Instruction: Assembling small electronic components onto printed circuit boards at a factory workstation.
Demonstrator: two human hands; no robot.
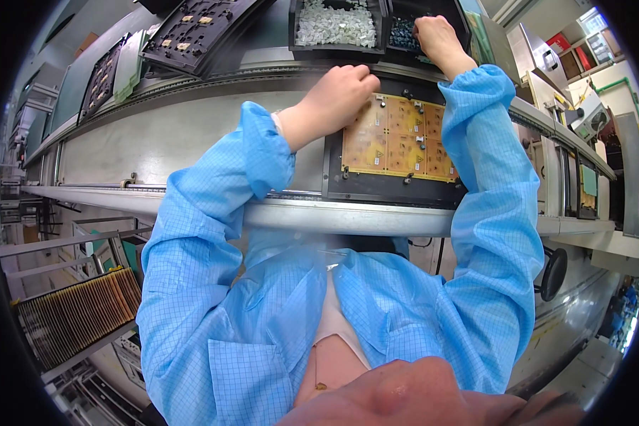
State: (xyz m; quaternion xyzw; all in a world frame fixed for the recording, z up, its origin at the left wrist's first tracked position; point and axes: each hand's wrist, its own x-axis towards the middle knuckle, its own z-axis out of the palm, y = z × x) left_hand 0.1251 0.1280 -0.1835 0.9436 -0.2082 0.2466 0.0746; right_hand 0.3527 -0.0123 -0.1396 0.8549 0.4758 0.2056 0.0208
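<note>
A yellow circuit board panel (397, 165) lies in a black carrier (376, 190) in front of me, with several small dark and light components standing on it. Over the panel's upper left corner is my left hand (337, 97), its fingers curled together; whatever they hold is hidden. My right hand (439, 42) reaches into a black bin of small dark blue components (402, 34), fingertips bent down and pressed together at the parts. I cannot make out what is between them. Beside it, another black bin (337, 50) holds a heap of small white parts (336, 25).
The carrier rests on a conveyor line with a metal front rail (348, 216). At the upper left lie a black tray (192, 35) with several small parts and some green sheets (126, 71). A rack of upright boards (82, 316) stands at lower left.
</note>
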